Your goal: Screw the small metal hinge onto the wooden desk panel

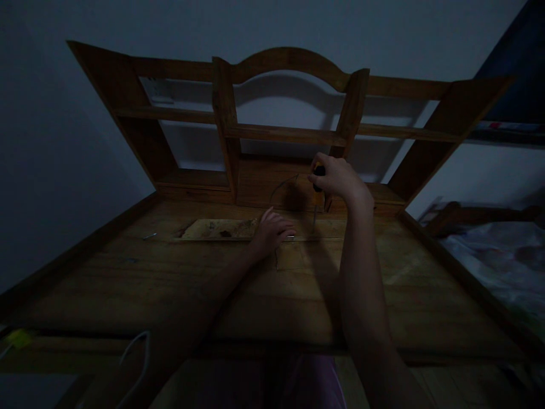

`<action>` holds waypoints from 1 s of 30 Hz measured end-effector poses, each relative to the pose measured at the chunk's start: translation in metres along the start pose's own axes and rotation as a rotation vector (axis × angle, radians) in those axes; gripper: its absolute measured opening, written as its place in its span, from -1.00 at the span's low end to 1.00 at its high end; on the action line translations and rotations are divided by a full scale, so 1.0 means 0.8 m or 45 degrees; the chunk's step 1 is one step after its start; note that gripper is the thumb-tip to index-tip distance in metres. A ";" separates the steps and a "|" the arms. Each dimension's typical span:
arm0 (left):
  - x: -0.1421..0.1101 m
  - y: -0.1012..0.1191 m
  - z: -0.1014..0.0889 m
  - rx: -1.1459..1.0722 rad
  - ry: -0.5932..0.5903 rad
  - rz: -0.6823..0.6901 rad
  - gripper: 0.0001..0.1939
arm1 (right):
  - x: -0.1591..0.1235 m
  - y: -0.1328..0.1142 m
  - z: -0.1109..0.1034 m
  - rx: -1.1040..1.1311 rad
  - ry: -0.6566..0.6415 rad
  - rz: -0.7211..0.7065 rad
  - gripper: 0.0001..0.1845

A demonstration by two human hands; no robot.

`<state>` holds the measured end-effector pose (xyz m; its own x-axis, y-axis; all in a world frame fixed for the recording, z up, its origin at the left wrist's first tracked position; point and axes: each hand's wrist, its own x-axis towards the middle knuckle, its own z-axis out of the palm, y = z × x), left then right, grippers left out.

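Observation:
My right hand (338, 176) is closed around the yellow and black handle of a screwdriver (318, 196). The shaft points straight down, its tip at the right part of a long pale wooden strip (242, 228) on the desk top. My left hand (271, 232) lies across the middle of this strip, fingers stretched out and pointing right. A small shiny metal piece (290, 237) shows just below its fingertips; I cannot make out its kind. Dark stains and rough, broken wood mark the strip's left part.
A wooden shelf unit (285, 133) rises at the back of the desk (179, 284). Small thin metal pieces (149, 236) lie to the left. A white cable (147, 352) hangs near the front edge by my left forearm. Plastic-like sheeting (502, 255) lies at the right.

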<state>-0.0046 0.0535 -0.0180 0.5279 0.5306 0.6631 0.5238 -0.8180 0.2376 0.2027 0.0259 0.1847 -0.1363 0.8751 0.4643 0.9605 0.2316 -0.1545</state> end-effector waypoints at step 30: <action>0.001 -0.004 0.003 -0.172 -0.013 0.050 -0.88 | 0.000 -0.002 0.000 0.022 -0.013 -0.011 -0.70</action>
<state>-0.0043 0.0574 -0.0202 0.5532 0.4991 0.6670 0.4078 -0.8604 0.3055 0.2012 0.0254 0.1852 -0.1474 0.8772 0.4570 0.9548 0.2468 -0.1657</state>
